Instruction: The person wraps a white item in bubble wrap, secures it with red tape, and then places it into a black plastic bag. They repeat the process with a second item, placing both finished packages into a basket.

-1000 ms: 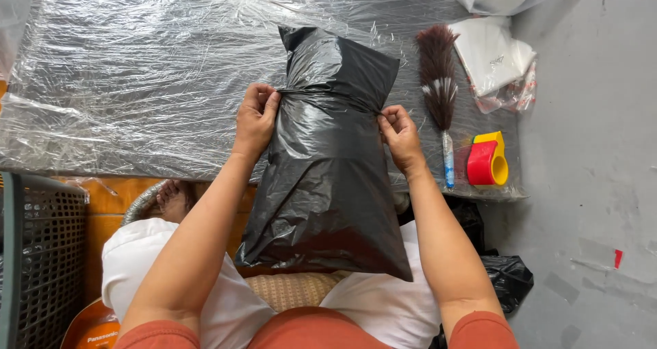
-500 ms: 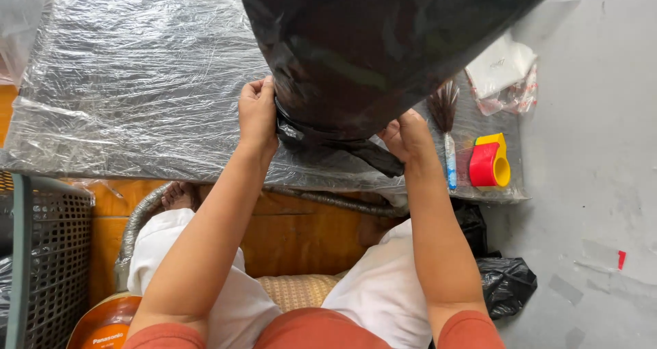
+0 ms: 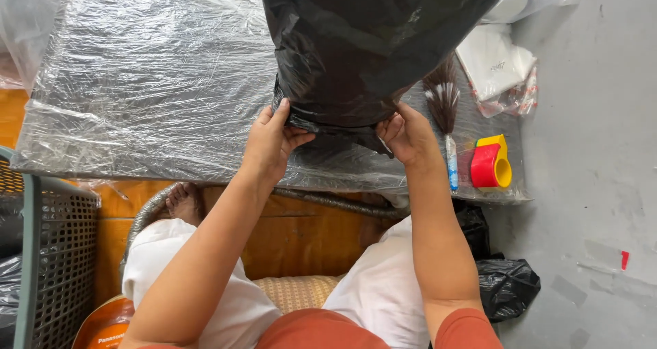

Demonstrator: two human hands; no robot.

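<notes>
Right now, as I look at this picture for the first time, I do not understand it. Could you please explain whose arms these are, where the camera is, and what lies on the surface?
No machine is here. A camera worn on a person's head looks down, so both bare arms belong to that seated person. The left hand and the right hand each keep a grip on the lower edge of a large black plastic bag, lifted above a table covered with crinkled clear plastic sheet. On the table's right end lie a small brush with dark bristles and a pale handle and a red and yellow tape dispenser. A grey plastic basket stands on the left.
</notes>
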